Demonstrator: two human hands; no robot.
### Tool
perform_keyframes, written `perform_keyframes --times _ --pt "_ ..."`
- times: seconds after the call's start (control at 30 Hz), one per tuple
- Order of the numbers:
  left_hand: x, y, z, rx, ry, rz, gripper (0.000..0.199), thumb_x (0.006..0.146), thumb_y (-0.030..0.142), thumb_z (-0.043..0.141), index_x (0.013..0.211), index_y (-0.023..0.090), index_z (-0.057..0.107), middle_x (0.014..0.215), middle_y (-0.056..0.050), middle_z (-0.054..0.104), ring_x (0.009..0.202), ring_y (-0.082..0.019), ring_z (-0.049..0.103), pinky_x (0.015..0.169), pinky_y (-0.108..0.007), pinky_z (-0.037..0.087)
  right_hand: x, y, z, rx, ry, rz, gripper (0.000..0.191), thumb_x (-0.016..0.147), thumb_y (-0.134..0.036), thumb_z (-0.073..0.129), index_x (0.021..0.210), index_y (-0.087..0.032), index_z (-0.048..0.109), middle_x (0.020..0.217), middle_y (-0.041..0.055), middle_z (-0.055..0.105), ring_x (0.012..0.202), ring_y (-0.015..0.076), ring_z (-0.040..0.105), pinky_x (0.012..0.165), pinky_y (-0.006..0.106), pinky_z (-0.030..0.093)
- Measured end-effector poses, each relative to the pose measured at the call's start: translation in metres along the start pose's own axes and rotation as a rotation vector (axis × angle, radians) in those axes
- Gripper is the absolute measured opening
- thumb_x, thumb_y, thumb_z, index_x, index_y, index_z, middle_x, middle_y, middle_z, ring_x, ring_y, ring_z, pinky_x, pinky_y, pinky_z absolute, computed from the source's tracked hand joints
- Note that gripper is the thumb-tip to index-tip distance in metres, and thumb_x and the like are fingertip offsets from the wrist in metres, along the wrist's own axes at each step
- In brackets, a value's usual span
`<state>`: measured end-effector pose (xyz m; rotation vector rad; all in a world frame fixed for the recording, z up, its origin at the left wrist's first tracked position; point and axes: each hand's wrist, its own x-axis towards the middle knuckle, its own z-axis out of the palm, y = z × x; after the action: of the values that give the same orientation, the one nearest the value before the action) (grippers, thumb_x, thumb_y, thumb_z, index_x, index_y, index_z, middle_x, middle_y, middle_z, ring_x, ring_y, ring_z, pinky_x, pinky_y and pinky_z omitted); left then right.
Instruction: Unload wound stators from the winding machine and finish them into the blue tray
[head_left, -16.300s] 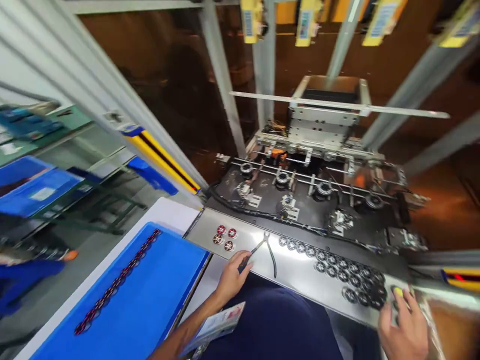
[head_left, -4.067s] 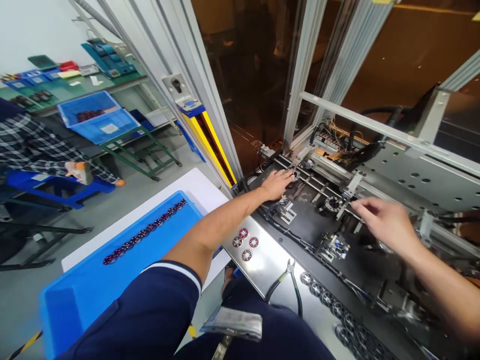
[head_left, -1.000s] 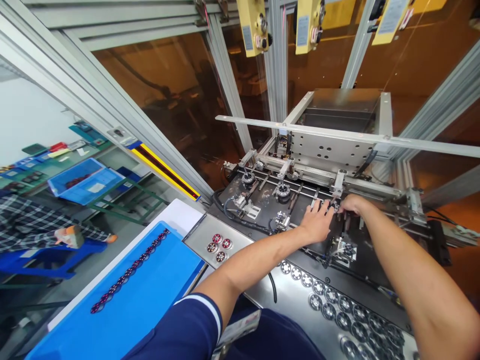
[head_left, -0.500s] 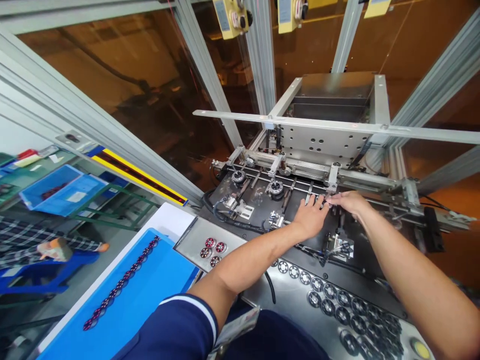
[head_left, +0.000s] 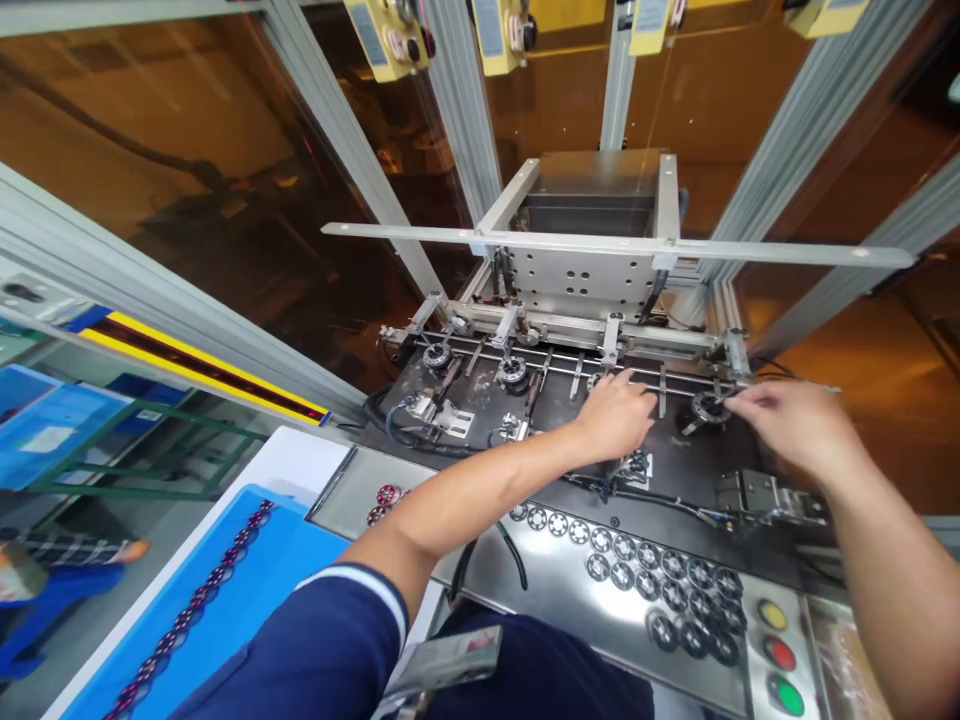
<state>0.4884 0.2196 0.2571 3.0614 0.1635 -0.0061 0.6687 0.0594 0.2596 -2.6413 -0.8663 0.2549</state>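
My left hand [head_left: 616, 416] is over the third station of the machine bed, its fingers curled down and close together. It mostly covers the round part [head_left: 593, 381] there, and its fingertips are hidden. My right hand [head_left: 795, 422] is slightly blurred, with thumb and forefinger pinched at the right edge of the fourth round part [head_left: 707, 408]. Whatever lies in that pinch is too small to make out. Two more black-and-silver round parts, one in the middle [head_left: 513, 374] and one at the far left [head_left: 436, 356], sit under metal arms.
Several round black-and-silver parts [head_left: 625, 547] lie in rows on the steel ledge. Red-and-black ones [head_left: 388, 495] sit on a tray, others on a blue mat [head_left: 247, 580]. Yellow, red [head_left: 781, 653] and green buttons are at front right. A metal bar [head_left: 570, 241] crosses above the bed.
My right hand has moved away from my left, rightward to the fourth round part. My left hand's spread fingers have curled in. The view has shifted right, bringing the buttons into sight.
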Motion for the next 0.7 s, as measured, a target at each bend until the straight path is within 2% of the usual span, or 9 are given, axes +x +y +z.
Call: perform_keyframes --times 0.1,0.2,0.27,0.4,0.63,0.7 --pt "0.036 0.019 0.003 0.014 -0.072 0.155 0.041 0.097 0.028 0.054 0.137 0.017 0.058 0.159 -0.009 0.046 0.155 -0.029 0.028 0.121 -0.047 0.036 0.012 0.029 0.002 -0.086 -0.009 0.12 0.015 0.092 -0.031 0.07 0.09 -0.017 0.069 0.087 0.0025 0.069 0.08 0.0164 0.064 0.081 0.035 0.054" --pt "0.069 0.029 0.018 0.047 -0.163 0.257 0.062 0.092 0.026 0.063 0.151 0.024 0.043 0.167 -0.007 0.032 0.156 -0.028 0.024 0.121 -0.051 0.036 0.029 0.038 0.018 -0.06 -0.097 0.066 0.018 0.093 -0.031 0.071 0.101 -0.015 0.068 0.106 0.0037 0.069 0.097 0.018 0.066 0.09 0.037 0.056" --pt "0.082 0.031 0.029 0.071 -0.194 0.279 0.07 0.091 0.027 0.064 0.155 0.025 0.035 0.17 -0.007 0.025 0.157 -0.028 0.022 0.121 -0.054 0.035 0.038 0.041 0.026 -0.04 -0.149 0.044 0.019 0.094 -0.031 0.069 0.104 -0.015 0.068 0.11 0.0042 0.069 0.1 0.0188 0.066 0.091 0.038 0.056" --pt "0.089 0.032 0.038 0.112 -0.202 0.288 0.076 0.09 0.028 0.066 0.157 0.022 0.031 0.172 -0.01 0.018 0.158 -0.032 0.019 0.122 -0.058 0.031 0.053 0.054 0.029 -0.068 -0.211 0.098 0.02 0.097 -0.035 0.066 0.099 -0.015 0.068 0.103 0.0042 0.069 0.094 0.0172 0.066 0.085 0.035 0.058" --pt "0.087 0.036 0.032 0.159 -0.21 0.299 0.079 0.086 0.02 0.068 0.157 0.02 0.031 0.171 -0.011 0.02 0.156 -0.032 0.024 0.122 -0.057 0.03 0.091 0.063 0.038 -0.095 -0.295 0.146 0.026 0.096 -0.039 0.067 0.1 -0.014 0.067 0.1 0.004 0.069 0.089 0.0167 0.067 0.081 0.034 0.058" --pt "0.087 0.037 0.032 0.167 -0.217 0.295 0.077 0.087 0.017 0.065 0.157 0.019 0.032 0.171 -0.011 0.02 0.156 -0.032 0.026 0.123 -0.056 0.031 0.101 0.062 0.042 -0.065 -0.281 0.166 0.027 0.096 -0.04 0.066 0.101 -0.014 0.068 0.102 0.0039 0.068 0.09 0.0174 0.067 0.081 0.034 0.058"
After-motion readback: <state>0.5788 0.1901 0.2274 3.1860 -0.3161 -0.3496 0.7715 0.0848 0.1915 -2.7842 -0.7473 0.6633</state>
